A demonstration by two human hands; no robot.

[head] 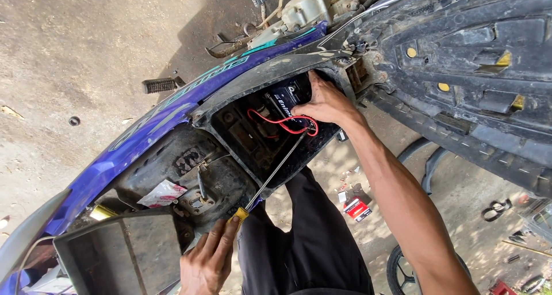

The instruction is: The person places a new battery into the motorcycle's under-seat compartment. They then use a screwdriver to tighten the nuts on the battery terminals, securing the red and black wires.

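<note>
Left hand (208, 263) gripping long screwdriver (275, 170) handle, right hand (326, 103) loosely curled on black battery (286, 102) in scooter compartment (260, 135), red wire (276, 121) beside.

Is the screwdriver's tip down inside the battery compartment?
Yes, the screwdriver runs from the left hand up into the compartment beside the red wire.

The left hand (208, 263) is clenched (fingers curled tight) below the battery compartment (259, 134); the right hand (326, 104) is pressed, arm outstretched, into it.
</note>
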